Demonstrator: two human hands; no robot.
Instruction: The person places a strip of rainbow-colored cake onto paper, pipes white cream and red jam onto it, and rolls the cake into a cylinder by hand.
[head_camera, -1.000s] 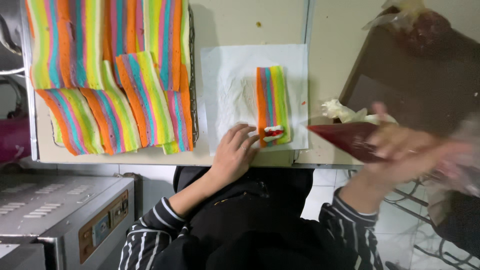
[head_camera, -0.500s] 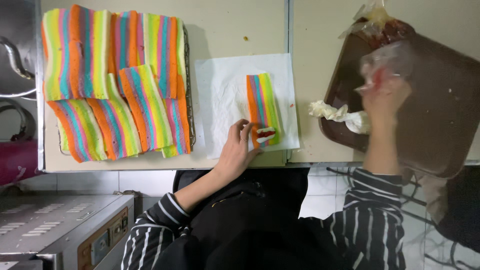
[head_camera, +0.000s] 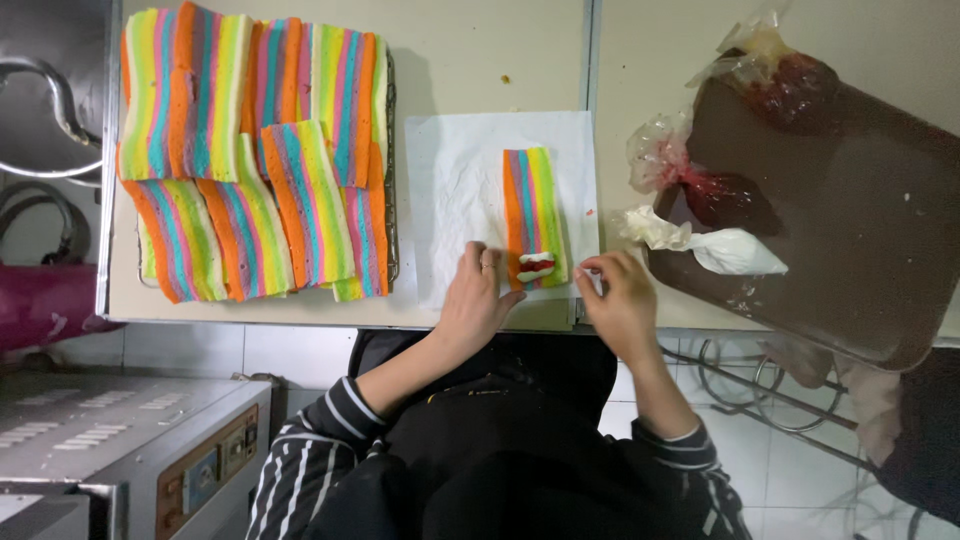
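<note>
The sheet of paper (head_camera: 470, 190) is white, matt and faintly creased. On it lies a strip of striped cake (head_camera: 534, 215) with a soft, spongy, dull surface; white cream and a red filling at its near end look smooth and slightly wet. The stacked cake slices (head_camera: 250, 150) have the same porous matt crumb and rest on a thin metal wire rack (head_camera: 390, 180). The brown tray (head_camera: 850, 220) is smooth with a low sheen, probably coated metal. The piping bags (head_camera: 735, 250) are thin, crinkled, glossy plastic. The worktop (head_camera: 500, 50) is smooth, pale and matt.
</note>
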